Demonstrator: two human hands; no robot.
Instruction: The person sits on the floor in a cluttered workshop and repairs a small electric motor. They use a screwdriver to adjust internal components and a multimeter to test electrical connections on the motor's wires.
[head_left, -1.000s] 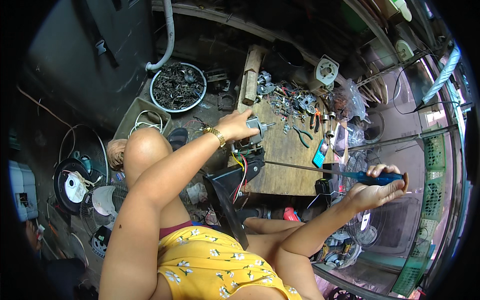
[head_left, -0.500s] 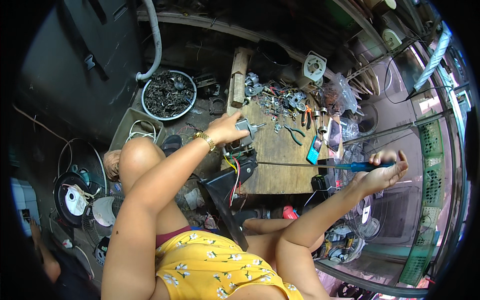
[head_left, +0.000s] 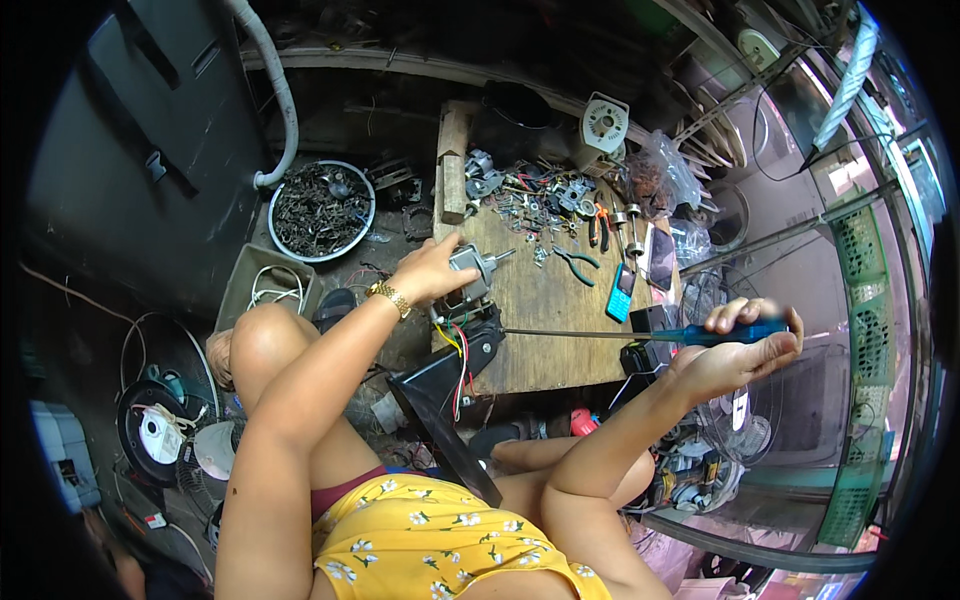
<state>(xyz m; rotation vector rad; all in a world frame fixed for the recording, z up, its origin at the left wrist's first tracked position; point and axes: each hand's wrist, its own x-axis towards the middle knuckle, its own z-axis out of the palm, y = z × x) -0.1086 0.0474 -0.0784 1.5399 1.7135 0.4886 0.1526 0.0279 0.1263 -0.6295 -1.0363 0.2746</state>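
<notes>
My left hand (head_left: 430, 270) is closed around a small grey fan motor (head_left: 472, 268) whose shaft points right. Below the motor is a black plastic bracket (head_left: 440, 375), its neck joined near the motor, with yellow, white, red and green wires (head_left: 460, 350) hanging loose. My right hand (head_left: 745, 345) wraps round the blue handle of a long screwdriver (head_left: 735, 332). The thin screwdriver shaft runs left across the board, and its tip meets the joint at the top of the bracket. The tip's exact seat is too small to make out.
The wooden board (head_left: 545, 345) carries green-handled pliers (head_left: 575, 265), orange-and-black pliers (head_left: 598, 228), a blue keypad phone (head_left: 620, 293) and several loose metal parts. A basin of dark scraps (head_left: 322, 210) stands at the left. Fan parts (head_left: 155, 430) lie on the floor.
My right hand's fingers have curled from partly spread to closed round the screwdriver handle. My left hand keeps hold of the motor; the whole view has shifted slightly.
</notes>
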